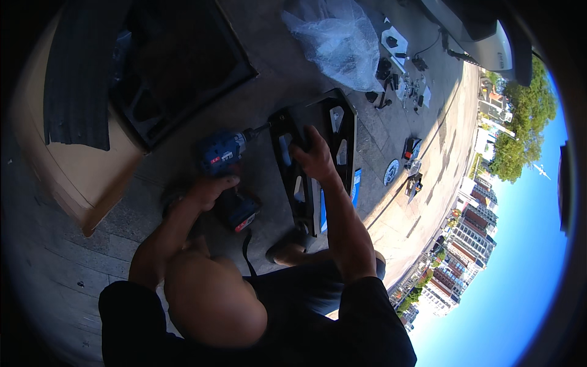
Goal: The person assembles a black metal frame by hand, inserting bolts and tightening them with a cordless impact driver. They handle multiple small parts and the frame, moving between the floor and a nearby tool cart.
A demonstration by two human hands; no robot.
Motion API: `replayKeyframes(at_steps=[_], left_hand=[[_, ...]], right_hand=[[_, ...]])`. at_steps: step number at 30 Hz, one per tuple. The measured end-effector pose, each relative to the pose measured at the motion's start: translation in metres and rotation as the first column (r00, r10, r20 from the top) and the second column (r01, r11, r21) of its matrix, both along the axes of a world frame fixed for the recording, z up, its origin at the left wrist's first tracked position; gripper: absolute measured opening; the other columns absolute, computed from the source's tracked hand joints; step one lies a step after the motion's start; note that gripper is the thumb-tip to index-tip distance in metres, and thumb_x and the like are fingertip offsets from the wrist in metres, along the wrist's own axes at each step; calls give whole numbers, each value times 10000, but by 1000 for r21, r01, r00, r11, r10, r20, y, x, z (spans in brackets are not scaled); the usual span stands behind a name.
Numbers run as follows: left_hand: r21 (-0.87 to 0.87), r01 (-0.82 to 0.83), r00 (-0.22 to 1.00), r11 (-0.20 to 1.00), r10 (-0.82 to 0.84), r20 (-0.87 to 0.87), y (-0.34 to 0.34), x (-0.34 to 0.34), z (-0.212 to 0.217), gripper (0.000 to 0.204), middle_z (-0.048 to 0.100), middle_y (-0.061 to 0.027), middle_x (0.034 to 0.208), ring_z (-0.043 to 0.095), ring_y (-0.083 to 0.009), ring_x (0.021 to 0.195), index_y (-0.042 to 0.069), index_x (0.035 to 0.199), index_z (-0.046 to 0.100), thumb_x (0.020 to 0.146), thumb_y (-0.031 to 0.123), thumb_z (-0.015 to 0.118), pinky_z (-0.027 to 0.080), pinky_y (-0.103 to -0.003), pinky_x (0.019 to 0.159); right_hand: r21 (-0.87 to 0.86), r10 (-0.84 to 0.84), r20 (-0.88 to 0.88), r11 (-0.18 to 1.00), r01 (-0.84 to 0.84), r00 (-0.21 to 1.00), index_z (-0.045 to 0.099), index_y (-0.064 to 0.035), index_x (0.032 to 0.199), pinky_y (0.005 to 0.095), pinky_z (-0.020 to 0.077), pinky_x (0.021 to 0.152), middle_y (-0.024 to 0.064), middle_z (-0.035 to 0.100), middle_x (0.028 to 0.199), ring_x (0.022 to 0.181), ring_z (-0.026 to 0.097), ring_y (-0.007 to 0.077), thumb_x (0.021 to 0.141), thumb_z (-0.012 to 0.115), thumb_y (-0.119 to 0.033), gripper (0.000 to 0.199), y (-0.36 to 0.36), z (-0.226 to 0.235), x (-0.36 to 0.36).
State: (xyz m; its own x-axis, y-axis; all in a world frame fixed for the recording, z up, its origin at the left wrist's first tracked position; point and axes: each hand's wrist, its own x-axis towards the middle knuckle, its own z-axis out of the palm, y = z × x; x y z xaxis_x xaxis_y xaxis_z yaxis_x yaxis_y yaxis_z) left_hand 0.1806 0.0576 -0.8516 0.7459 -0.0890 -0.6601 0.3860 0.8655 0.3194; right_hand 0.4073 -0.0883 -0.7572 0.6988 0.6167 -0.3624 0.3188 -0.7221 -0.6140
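My left hand (pixel 208 191) is closed around the handle of a blue cordless drill (pixel 223 151), whose battery pack shows below the hand. The drill lies sideways, its chuck and bit pointing right at the upper left corner of a black frame with cutouts (pixel 284 150). Whether the bit sits in a screw there is too dark to tell. My right hand (pixel 315 156) grips the frame by its middle, fingers curled over a bar. The frame stands tilted between my legs, and a blue flat piece (pixel 356 186) shows at its right side.
An opened cardboard box (pixel 92 183) and a large dark panel (pixel 183 67) lie to the left. Clear plastic wrap (pixel 336 46) is ahead, beside scattered small parts (pixel 397 79). A round blue disc (pixel 391 172) and tools (pixel 414 183) are on the right. A vehicle (pixel 483 37) stands at the upper right.
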Motion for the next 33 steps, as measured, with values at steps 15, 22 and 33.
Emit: replayKeyframes(at_steps=[15,22,33], left_hand=[[499,390,915,774,-384,-119,-3,28,68,450,644,-121,963,641,-251,951,32,1131,558,826,339,681,524,-404,835],[499,488,841,716,-538,-51,1,42,85,711,546,-190,1226,574,-314,1118,67,1337,373,811,432,682,501,-459,918],[443,335,933,832,-360,-29,-16,26,45,551,626,-170,1002,653,-283,920,1,1211,472,816,320,686,550,-397,802]], right_hand=[[12,-107,-275,993,115,955,558,-8,1084,267,490,620,70,628,823,700,601,146,803,643,-175,338,-18,28,34],[76,-148,-421,977,197,895,576,-14,1028,259,483,675,81,633,845,763,609,151,780,651,-144,290,-26,36,45],[117,-79,-360,985,129,930,548,3,1068,287,516,675,99,629,904,768,626,163,833,626,-108,271,-29,20,37]])
